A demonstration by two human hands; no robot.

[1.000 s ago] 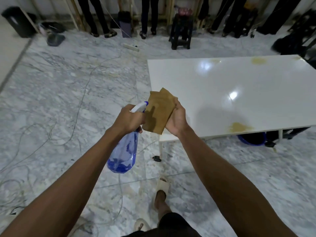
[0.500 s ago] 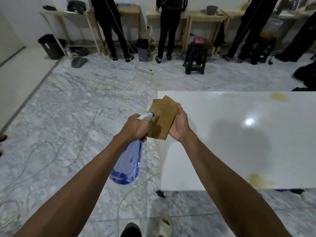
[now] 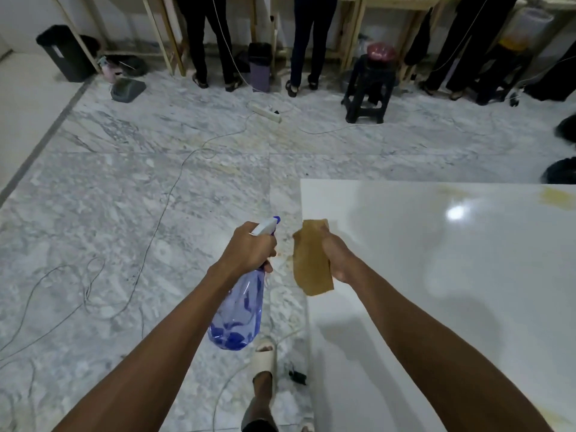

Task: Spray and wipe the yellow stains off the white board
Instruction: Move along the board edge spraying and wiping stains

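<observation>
Marble floor (image 3: 124,213), grey-veined, is seen across the left and upper parts of the frame, crossed by thin cables. Compared with half a second earlier, the view is noted to have dropped: the benches along the top edge are now cut off and only the legs of standing persons are seen there. The white board (image 3: 452,291) is recorded at lower right and extends further down the frame than before. A yellow stain (image 3: 558,198) is seen at its far right edge; the near stain seen earlier is now hardly visible at the bottom right. The black stool (image 3: 371,88) stands at upper centre-right. The spray bottle (image 3: 240,310), blue-tinted, is gripped at its neck by the left hand (image 3: 249,247), fingers curled round it, nozzle pointed up-right. The brown cloth (image 3: 311,260) is held in the right hand (image 3: 338,257) over the board's left edge. The two hands, previously touching, are now found apart.
</observation>
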